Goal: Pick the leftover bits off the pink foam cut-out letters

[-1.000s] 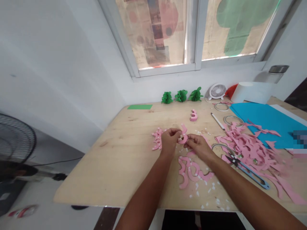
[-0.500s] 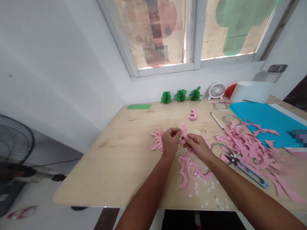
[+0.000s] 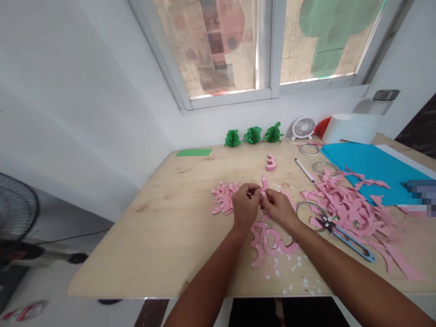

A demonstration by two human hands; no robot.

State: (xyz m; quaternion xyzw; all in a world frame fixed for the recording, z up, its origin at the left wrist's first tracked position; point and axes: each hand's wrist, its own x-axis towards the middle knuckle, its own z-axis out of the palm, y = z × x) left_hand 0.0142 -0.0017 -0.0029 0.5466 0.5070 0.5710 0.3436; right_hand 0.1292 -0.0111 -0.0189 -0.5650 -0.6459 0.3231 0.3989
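Between my two hands a curved pink paper strip (image 3: 265, 182) with white spots stands above the table, its lower end hidden by fingers. My right hand (image 3: 279, 206) pinches the strip near its lower part. My left hand (image 3: 245, 204) is closed, thumb and forefinger meeting right beside the strip; whether anything tiny lies in that pinch is hidden. Left of it lies a heap of small pink curved pieces (image 3: 223, 200). Nearer the body, wavy pink cutouts (image 3: 272, 240) lie among white paper bits. A small stack of pink cutouts (image 3: 270, 162) sits farther back.
Blue-handled thread snips (image 3: 354, 243) and tape rolls (image 3: 309, 213) lie right, beside a pile of pink scraps (image 3: 354, 206). Behind are blue sheets (image 3: 368, 168), a white pen (image 3: 304, 170), a small fan (image 3: 303, 128), green paper ornaments (image 3: 252, 135) and a green strip (image 3: 194, 152).
My hands have drawn closer together, and the pink strip now stands more upright between the fingertips. The whole view has shifted slightly.
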